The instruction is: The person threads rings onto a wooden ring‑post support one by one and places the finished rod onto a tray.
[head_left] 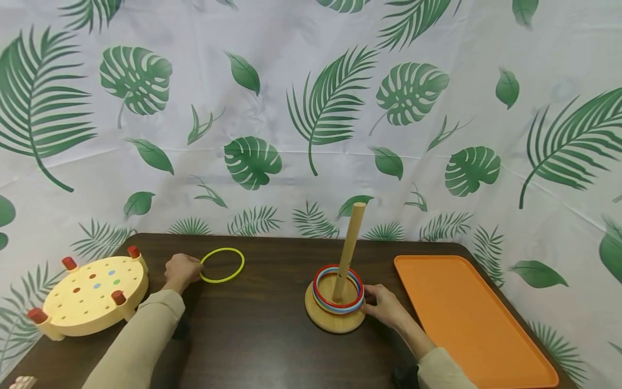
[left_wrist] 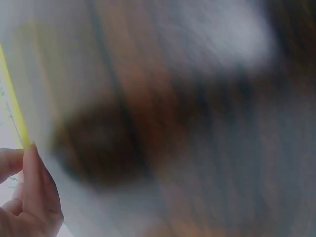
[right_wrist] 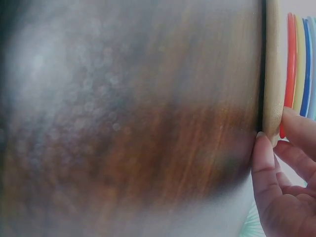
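Note:
In the head view my left hand (head_left: 181,270) pinches the near edge of a thin yellow ring (head_left: 221,249) over the left part of the table. The left wrist view shows the ring's edge (left_wrist: 13,103) between thumb and fingers. My right hand (head_left: 386,307) is at the right side of a wooden ring stand, which has a round base (head_left: 332,327) and an upright peg (head_left: 351,248). Several coloured rings (head_left: 314,289), red on top, lie stacked around the peg. In the right wrist view, thumb and fingers pinch the rim of the base (right_wrist: 274,74), beside a red ring (right_wrist: 291,59).
An orange tray (head_left: 466,319) lies on the right of the dark wooden table (head_left: 262,319). At the left stands a pale yellow round board (head_left: 92,308) with holes and red-tipped posts. A leaf-patterned cloth (head_left: 311,108) hangs behind the table.

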Tool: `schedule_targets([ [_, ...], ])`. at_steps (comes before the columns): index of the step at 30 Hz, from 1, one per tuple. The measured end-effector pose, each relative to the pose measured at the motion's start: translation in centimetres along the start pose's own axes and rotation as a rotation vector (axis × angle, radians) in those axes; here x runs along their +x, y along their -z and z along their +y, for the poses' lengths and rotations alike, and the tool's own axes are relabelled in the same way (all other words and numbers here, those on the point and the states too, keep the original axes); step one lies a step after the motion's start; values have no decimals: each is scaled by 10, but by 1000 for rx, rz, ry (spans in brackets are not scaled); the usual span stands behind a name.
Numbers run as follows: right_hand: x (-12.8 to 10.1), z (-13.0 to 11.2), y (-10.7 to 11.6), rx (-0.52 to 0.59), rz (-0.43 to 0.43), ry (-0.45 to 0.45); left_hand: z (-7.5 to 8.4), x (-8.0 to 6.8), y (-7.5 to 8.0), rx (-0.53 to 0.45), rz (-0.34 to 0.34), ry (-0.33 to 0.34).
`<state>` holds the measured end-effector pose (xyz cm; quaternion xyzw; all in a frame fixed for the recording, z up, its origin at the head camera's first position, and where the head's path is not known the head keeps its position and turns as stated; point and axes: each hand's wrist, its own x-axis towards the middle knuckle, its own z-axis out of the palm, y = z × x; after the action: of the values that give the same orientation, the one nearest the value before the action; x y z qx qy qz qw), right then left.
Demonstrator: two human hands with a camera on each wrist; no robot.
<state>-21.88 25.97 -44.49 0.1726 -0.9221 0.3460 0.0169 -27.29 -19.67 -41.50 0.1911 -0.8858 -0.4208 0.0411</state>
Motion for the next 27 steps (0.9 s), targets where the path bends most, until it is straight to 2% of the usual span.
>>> schedule_targets([
  [5, 0, 2, 1, -2, -7, 12, 16, 5, -9, -102, -25, 5],
  [12, 0, 1, 1, -6, -2, 5, 51, 6, -19, -312, -136, -29],
  [15, 0, 1, 1, -10, 3, 2, 71, -2, -20, -384, -185, -48],
  [20, 1, 0, 0, -3, 14, -8, 101, -16, -22, -433, -252, -127],
  [22, 1, 0, 0, -1, 12, -5, 111, -21, -23, -454, -278, -157],
  [27, 0, 1, -1, -8, 5, 0, 132, -33, -25, -496, -332, -184],
])
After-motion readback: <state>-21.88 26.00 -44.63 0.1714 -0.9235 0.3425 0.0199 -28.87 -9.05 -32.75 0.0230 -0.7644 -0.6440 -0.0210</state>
